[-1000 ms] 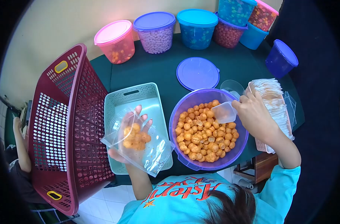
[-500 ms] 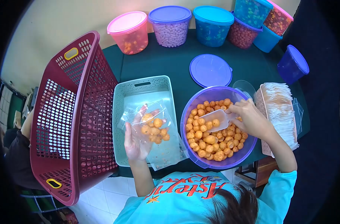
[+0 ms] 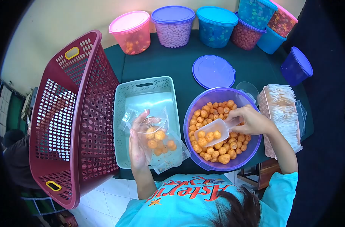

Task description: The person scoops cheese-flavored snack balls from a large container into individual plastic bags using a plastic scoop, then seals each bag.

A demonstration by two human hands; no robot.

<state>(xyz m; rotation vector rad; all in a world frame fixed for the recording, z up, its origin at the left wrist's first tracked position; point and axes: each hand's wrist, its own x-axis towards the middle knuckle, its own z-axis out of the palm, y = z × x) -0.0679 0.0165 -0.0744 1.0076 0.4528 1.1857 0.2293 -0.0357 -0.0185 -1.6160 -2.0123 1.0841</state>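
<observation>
My left hand (image 3: 139, 145) holds a clear plastic bag (image 3: 166, 154) over the pale green tray (image 3: 146, 87). Several round orange snack balls (image 3: 157, 143) lie inside the bag, and its mouth looks spread around my fingers. In my right hand (image 3: 250, 120) is the handle of a translucent white scoop (image 3: 220, 129), with a few orange balls in it. This scoop is just over the heap of orange balls (image 3: 223, 151) in a round purple tub (image 3: 252, 153). Part of the scoop's handle is hidden by my fingers.
A tall maroon basket (image 3: 98, 109) stands left of the tray. A purple lid (image 3: 214, 72) lies behind the tub. To the right, a pink basket (image 3: 270, 145) holds stacked white packets (image 3: 282, 113). Lidded tubs (image 3: 172, 30) line the back. Someone's dark sleeve (image 3: 19, 159) shows at far left.
The scoop has moved left and slightly toward me, with orange balls gathered in it. My left hand has shifted a little, and the bag's mouth looks wider around my fingers.
</observation>
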